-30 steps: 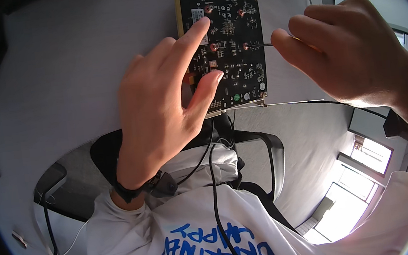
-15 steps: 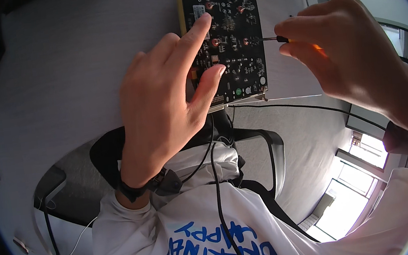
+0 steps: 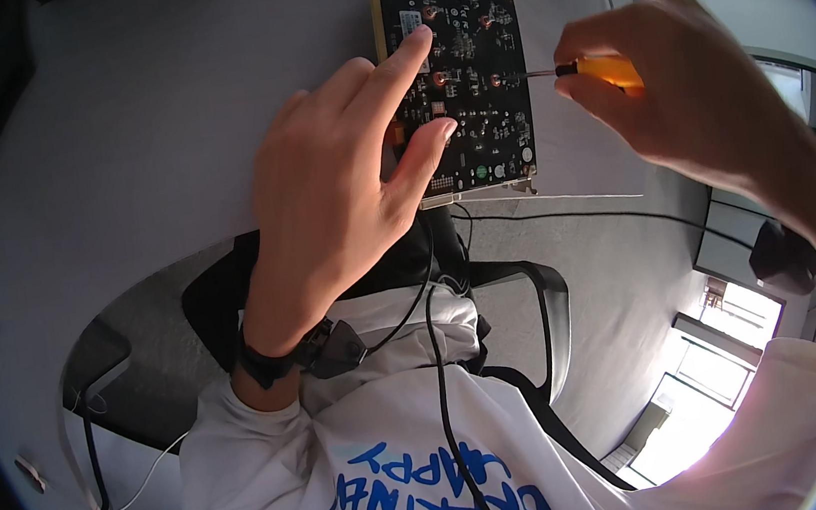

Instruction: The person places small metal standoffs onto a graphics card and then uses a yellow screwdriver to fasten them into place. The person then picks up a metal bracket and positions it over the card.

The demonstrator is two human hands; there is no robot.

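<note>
Head view: I am bracing the board (image 3: pixel 463 77), a black circuit card lying flat on the grey table (image 3: pixel 163 132), well up toward the far edge and just ahead of my chest. My left hand (image 3: pixel 341 192) is spread over its near-left part, forefinger laid along the left side toward the top, thumb tip pressing near the middle; the fingers are loose and splayed, pinning rather than gripping. My right hand (image 3: pixel 701 91) is pinching the screwdriver (image 3: pixel 578 69) by its orange handle, fingers curled tight round it, the thin shaft running leftward and level, its tip sitting at a copper-ringed screw point on the right half of the card. Whether the tip is fully seated in the screw head I cannot tell; it is too small here. A yellow strip is running down the card's left edge and a metal bracket is lying along its near edge. Judging the step: I am working a screw, so I should be keeping the shaft square to the screw, pushing in before turning, and holding the left hand's weight steady so the card is not sliding on the smooth top. A slanted tip would likely slip and scratch the nearby parts. A dark cable (image 3: pixel 439 372) is hanging down my white shirt (image 3: pixel 373 481), clear of the work.
</note>
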